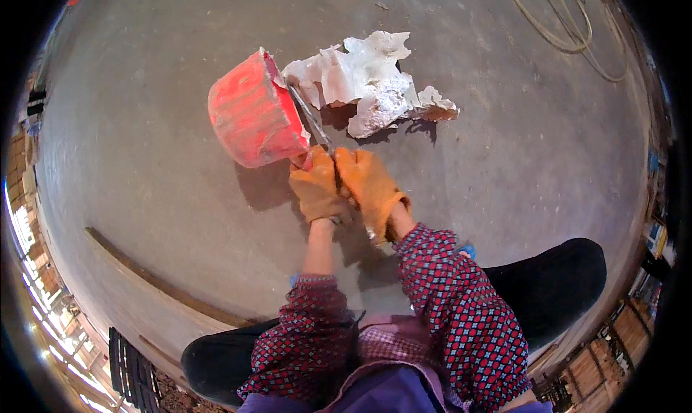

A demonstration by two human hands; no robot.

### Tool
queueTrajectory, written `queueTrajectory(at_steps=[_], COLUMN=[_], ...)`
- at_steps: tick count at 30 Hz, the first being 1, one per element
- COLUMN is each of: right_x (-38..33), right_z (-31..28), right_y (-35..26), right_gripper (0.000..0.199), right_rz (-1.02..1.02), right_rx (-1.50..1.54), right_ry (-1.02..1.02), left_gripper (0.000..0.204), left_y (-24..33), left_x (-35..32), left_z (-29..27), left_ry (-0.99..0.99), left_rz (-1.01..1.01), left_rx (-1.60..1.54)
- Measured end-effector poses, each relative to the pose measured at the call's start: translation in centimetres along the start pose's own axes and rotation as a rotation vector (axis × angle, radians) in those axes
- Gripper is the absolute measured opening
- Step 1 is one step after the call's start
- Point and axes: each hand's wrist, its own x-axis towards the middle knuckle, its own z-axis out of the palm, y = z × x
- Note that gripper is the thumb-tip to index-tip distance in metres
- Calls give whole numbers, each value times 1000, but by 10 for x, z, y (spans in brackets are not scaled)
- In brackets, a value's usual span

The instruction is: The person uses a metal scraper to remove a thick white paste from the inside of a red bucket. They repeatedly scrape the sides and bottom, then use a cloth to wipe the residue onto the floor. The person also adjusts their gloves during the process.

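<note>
An orange work glove covers each hand. My left hand [316,186] is closed on the short handle of a red plastic scoop [252,114], tipped so that its opening faces right. Whitish residue coats the scoop's rim and ribbed outside. Right beside it, my right hand [367,186] is wrapped around a thin metal tool [310,116], whose shaft runs up along the scoop's opening. The gloves hide the tool's lower end, and its exact kind cannot be made out. Just right of the scoop lies a crumpled heap of white, peeled-looking sheets and crusts [371,81].
Grey concrete floor [504,175] surrounds everything. A pale hose [577,47] lies coiled at the far right. A long wooden strip [155,280] lies at the near left. My knees, in dark trousers [555,280], are spread on both sides.
</note>
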Motion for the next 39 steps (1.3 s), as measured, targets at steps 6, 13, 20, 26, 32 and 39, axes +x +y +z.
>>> queueTrajectory(at_steps=[6, 13, 20, 26, 32, 39], right_x=[-13, -33, -23, -6, 9, 13], right_z=[-44, -15, -24, -12, 5, 13], right_y=[-37, -11, -25, -37, -29, -22], right_gripper=[41, 39, 34, 40, 42, 38], right_rz=[689, -86, 206, 285, 250, 78], right_rx=[774, -505, -467, -416, -301, -29], right_ry=[-332, 42, -48, 1, 38, 28], left_gripper=[16, 20, 16, 20, 17, 19], left_y=[24, 48, 55, 55, 57, 68], left_x=[5, 3, -9, -2, 6, 10], left_z=[-23, -18, -8, -9, -12, -17], left_ry=[-299, -269, -178, -156, -132, -169], left_rz=[-394, -419, -389, -412, -452, -515], left_rx=[-521, -479, -428, -253, -294, -507])
